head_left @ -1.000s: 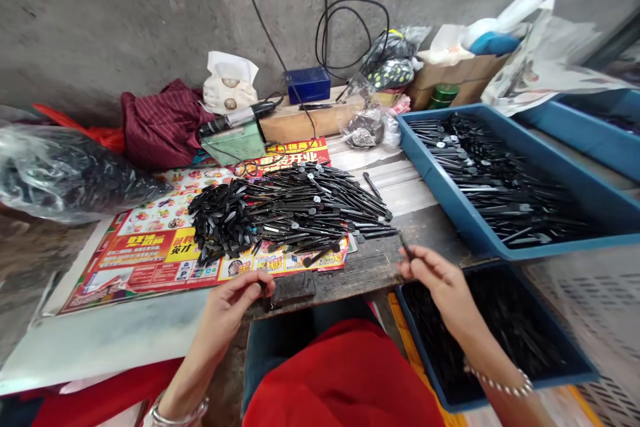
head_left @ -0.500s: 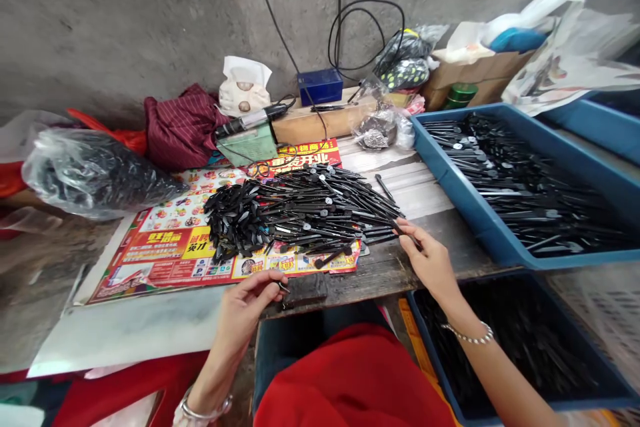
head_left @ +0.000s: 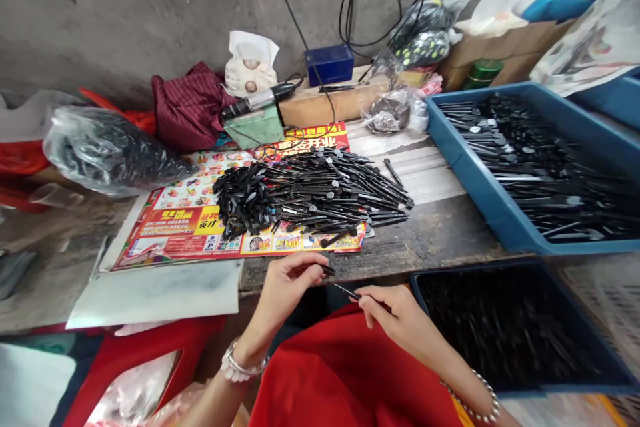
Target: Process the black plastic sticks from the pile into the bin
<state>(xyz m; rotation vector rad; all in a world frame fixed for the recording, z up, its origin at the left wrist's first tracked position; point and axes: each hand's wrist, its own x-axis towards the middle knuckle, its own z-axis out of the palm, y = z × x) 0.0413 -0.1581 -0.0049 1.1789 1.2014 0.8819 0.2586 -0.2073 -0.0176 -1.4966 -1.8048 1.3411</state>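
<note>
My left hand [head_left: 295,284] is closed in a pinch on a small black piece [head_left: 327,270], just in front of the bench edge. Facing it, my right hand [head_left: 393,310] grips a thin black rod [head_left: 346,291], its tip pointing at the left fingertips. Whether rod and piece touch, I cannot tell. Beyond both hands lies a heap of black rods with flat round ends [head_left: 330,190] on a printed flyer [head_left: 165,230]. Small flat black pieces [head_left: 243,197] are piled at the heap's left end.
At right, a blue tray [head_left: 463,184] holds many black rods. A lower dark blue tray [head_left: 417,300] sits below the bench edge. Along the wall are a plastic bag of black parts [head_left: 115,154], a dark red cloth [head_left: 190,107], a handheld tool [head_left: 260,100] and a blue box [head_left: 330,65].
My right hand has moved from the right end of the rod heap toward my left hand, bringing a rod along. The left hand keeps its pinch. The view has shifted slightly.
</note>
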